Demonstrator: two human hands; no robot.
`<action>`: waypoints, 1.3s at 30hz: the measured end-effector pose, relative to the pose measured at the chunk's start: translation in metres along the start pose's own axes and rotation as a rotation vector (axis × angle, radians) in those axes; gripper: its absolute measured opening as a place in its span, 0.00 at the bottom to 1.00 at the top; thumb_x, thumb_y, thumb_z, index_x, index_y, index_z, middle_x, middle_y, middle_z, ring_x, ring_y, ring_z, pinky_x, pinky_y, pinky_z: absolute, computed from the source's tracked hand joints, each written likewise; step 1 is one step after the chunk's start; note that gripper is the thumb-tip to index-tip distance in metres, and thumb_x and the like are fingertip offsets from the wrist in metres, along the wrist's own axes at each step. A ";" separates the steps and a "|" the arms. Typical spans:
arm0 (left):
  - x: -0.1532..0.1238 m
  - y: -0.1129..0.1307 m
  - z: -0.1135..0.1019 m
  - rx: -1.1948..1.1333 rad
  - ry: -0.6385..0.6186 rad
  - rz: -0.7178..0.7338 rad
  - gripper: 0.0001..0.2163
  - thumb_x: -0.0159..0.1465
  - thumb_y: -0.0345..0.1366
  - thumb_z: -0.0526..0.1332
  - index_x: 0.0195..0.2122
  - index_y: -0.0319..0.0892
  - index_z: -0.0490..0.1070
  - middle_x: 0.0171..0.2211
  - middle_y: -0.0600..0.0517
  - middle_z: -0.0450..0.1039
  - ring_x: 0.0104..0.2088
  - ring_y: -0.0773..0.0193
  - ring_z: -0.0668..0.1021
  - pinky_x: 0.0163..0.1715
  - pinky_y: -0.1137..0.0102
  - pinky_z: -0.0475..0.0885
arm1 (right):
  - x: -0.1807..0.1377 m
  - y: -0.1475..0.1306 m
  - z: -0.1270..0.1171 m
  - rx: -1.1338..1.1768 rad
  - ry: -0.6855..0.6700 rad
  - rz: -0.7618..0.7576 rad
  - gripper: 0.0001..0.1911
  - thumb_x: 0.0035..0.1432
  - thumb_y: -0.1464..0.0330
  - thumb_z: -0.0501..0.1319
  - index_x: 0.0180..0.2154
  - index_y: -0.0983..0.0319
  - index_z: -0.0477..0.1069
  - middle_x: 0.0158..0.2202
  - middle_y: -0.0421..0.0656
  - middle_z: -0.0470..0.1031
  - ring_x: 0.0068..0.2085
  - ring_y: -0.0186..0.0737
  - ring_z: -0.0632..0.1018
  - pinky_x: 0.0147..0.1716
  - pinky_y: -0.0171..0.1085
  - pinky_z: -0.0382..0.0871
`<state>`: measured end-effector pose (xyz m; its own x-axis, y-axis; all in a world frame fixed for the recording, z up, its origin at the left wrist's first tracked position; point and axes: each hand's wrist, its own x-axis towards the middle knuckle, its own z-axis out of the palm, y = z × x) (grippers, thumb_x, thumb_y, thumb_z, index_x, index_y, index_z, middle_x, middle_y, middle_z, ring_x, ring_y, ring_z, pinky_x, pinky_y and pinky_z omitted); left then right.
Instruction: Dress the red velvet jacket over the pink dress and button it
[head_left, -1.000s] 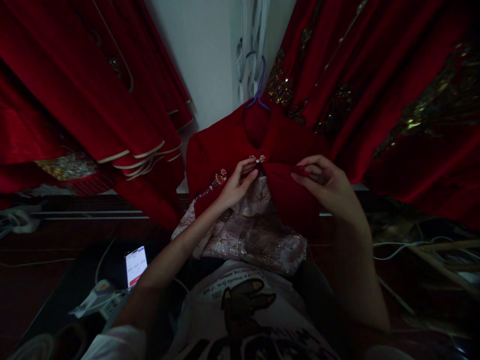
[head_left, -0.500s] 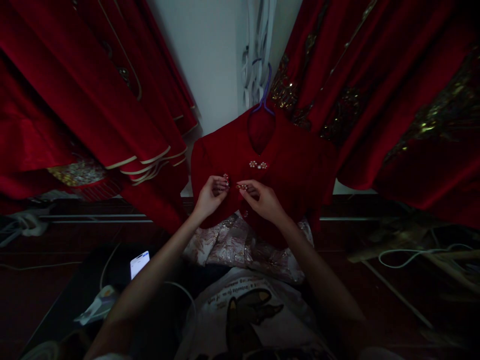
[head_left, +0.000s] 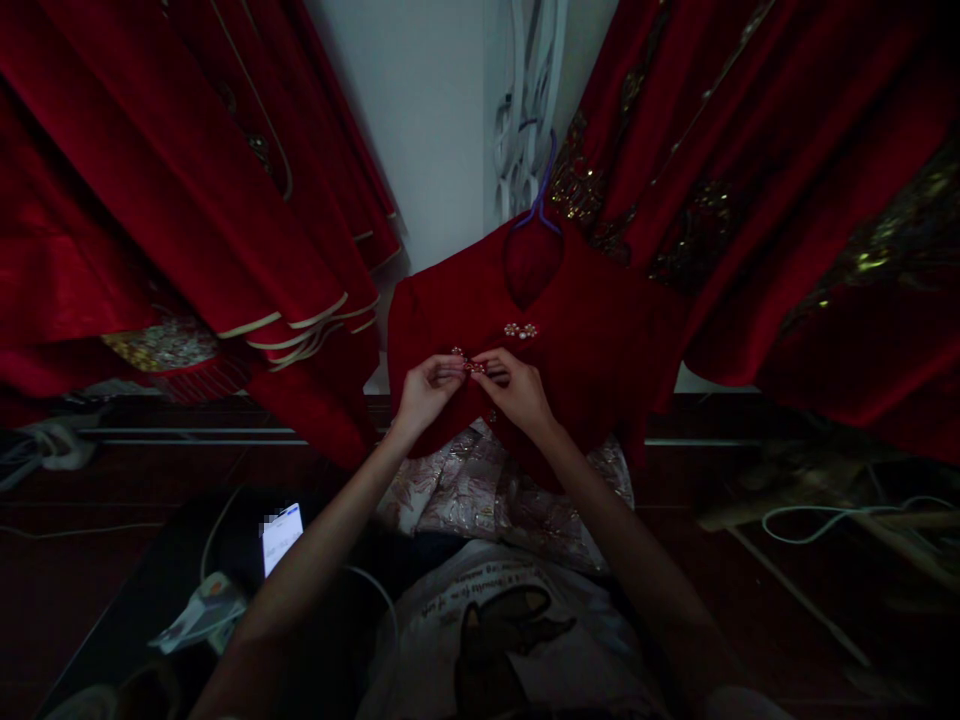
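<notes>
A red jacket point(head_left: 592, 340) hangs in front of me on a purple hanger point(head_left: 541, 195). A pearl clasp point(head_left: 520, 330) near its collar is fastened. Just below, my left hand point(head_left: 425, 390) and my right hand point(head_left: 516, 390) meet at a second pearl clasp point(head_left: 472, 366). Both hands pinch the two halves of that clasp between fingertips. A pale pink brocade lining point(head_left: 480, 490) shows under the jacket's hem, above my lap.
Red garments with gold trim point(head_left: 187, 200) hang at the left, and red gold-embroidered ones point(head_left: 750, 170) at the right. A lit phone point(head_left: 281, 537) lies at the lower left beside a white device point(head_left: 199, 610). Cables point(head_left: 825, 515) trail over the dark floor at right.
Both hands came down from the collar clasp and the right flap to the second clasp, then drew closer together on it. The view shifted slightly upward.
</notes>
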<state>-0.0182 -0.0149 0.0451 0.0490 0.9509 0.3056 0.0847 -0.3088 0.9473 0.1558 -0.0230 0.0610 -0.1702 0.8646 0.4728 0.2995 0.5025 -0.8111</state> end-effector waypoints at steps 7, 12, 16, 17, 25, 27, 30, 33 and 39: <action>0.001 0.001 0.003 0.021 0.025 0.024 0.13 0.54 0.38 0.68 0.39 0.38 0.76 0.39 0.46 0.81 0.37 0.62 0.82 0.45 0.63 0.78 | 0.006 0.002 0.003 0.025 -0.002 0.024 0.08 0.57 0.67 0.63 0.40 0.58 0.76 0.38 0.42 0.81 0.38 0.37 0.82 0.39 0.37 0.78; 0.001 0.003 0.002 0.062 0.037 0.036 0.11 0.55 0.39 0.67 0.37 0.38 0.78 0.38 0.46 0.82 0.37 0.62 0.82 0.44 0.64 0.79 | 0.003 0.003 0.004 0.013 0.007 0.003 0.09 0.60 0.65 0.61 0.41 0.57 0.77 0.40 0.41 0.82 0.39 0.38 0.82 0.41 0.38 0.79; 0.004 0.006 -0.003 0.172 0.006 0.119 0.10 0.56 0.37 0.66 0.37 0.39 0.79 0.36 0.47 0.82 0.33 0.63 0.82 0.40 0.66 0.79 | 0.002 0.004 0.006 -0.015 0.030 -0.011 0.10 0.60 0.67 0.60 0.42 0.58 0.77 0.41 0.42 0.82 0.38 0.38 0.82 0.39 0.37 0.79; 0.005 0.008 -0.005 0.208 -0.005 0.147 0.09 0.56 0.36 0.66 0.37 0.39 0.79 0.35 0.47 0.81 0.32 0.64 0.82 0.39 0.67 0.79 | 0.002 0.004 0.006 -0.014 0.033 -0.010 0.10 0.60 0.67 0.60 0.42 0.58 0.77 0.41 0.42 0.82 0.38 0.37 0.82 0.39 0.36 0.79; 0.014 0.012 -0.014 0.292 -0.110 0.203 0.08 0.56 0.36 0.67 0.36 0.39 0.80 0.35 0.47 0.80 0.34 0.63 0.81 0.37 0.68 0.78 | 0.004 0.007 0.009 -0.007 0.046 -0.047 0.09 0.61 0.69 0.58 0.41 0.58 0.77 0.40 0.41 0.81 0.38 0.36 0.82 0.39 0.36 0.78; 0.014 0.010 -0.015 0.283 -0.136 0.200 0.10 0.58 0.36 0.66 0.39 0.39 0.78 0.36 0.47 0.80 0.35 0.63 0.81 0.39 0.68 0.77 | 0.004 0.005 0.007 0.008 0.031 -0.038 0.10 0.62 0.68 0.58 0.42 0.58 0.76 0.41 0.41 0.81 0.39 0.37 0.82 0.39 0.36 0.78; 0.005 0.004 -0.016 0.344 -0.137 0.249 0.14 0.60 0.36 0.64 0.47 0.40 0.72 0.41 0.47 0.76 0.40 0.63 0.80 0.43 0.66 0.76 | -0.002 0.001 0.000 0.053 0.006 0.009 0.12 0.64 0.65 0.56 0.48 0.57 0.71 0.42 0.42 0.80 0.40 0.37 0.81 0.38 0.36 0.78; -0.019 -0.006 -0.013 0.547 -0.005 0.331 0.24 0.56 0.38 0.67 0.52 0.40 0.64 0.48 0.43 0.69 0.49 0.56 0.75 0.50 0.60 0.73 | -0.023 0.001 -0.005 0.049 0.015 0.092 0.13 0.62 0.62 0.59 0.47 0.59 0.65 0.40 0.44 0.77 0.39 0.37 0.80 0.33 0.35 0.77; -0.075 -0.056 -0.008 1.056 0.057 0.429 0.32 0.54 0.33 0.66 0.59 0.33 0.56 0.58 0.32 0.55 0.61 0.38 0.62 0.57 0.46 0.63 | -0.071 0.017 0.012 -0.364 -0.133 0.064 0.23 0.51 0.67 0.67 0.48 0.59 0.64 0.48 0.47 0.70 0.46 0.44 0.74 0.41 0.42 0.73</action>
<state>-0.0348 -0.0689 -0.0298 0.2330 0.7542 0.6139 0.8683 -0.4456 0.2179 0.1617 -0.0757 0.0091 -0.2533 0.8992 0.3568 0.6226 0.4338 -0.6513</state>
